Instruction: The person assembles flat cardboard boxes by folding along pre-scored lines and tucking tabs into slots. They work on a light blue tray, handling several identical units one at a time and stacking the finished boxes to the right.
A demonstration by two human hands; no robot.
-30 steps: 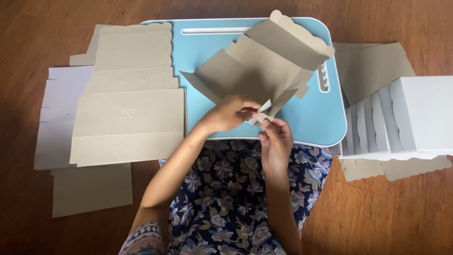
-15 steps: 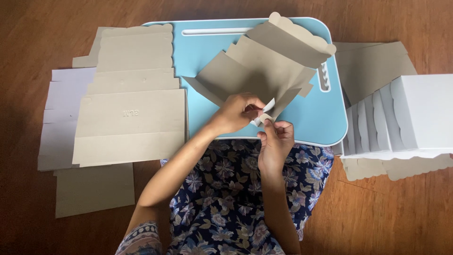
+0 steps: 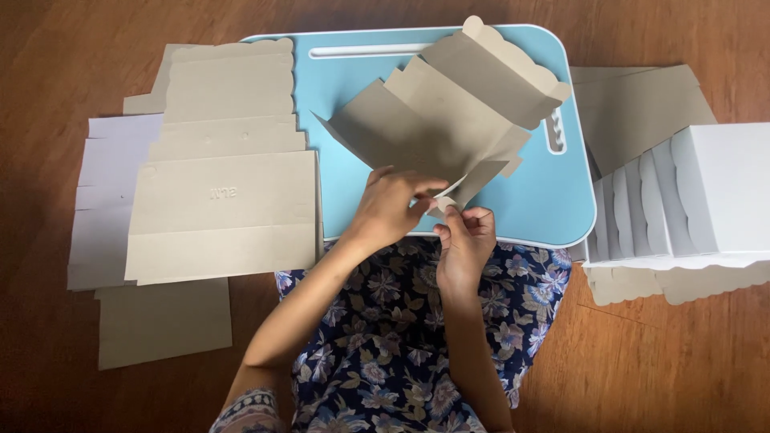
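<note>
Two bare hands at work on one grey-brown die-cut cardboard box blank (image 3: pixel 437 120), half folded, lying tilted across a light blue plastic lap tray (image 3: pixel 353 80). Left hand (image 3: pixel 391 207) closed over the near edge; right hand (image 3: pixel 464 240) pinching a small corner flap between thumb and fingers. Probably light, stiff along the panels, bending at the creases; best gripped near fold lines. Stack of flat blanks (image 3: pixel 220 200) left; folded white boxes (image 3: pixel 690 192) right.

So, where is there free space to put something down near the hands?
The blue tray is bare right of the half-folded cardboard box and along its slot at the top. Bare wooden floor lies below the white boxes. The left side is crowded with flat cardboard sheets.
</note>
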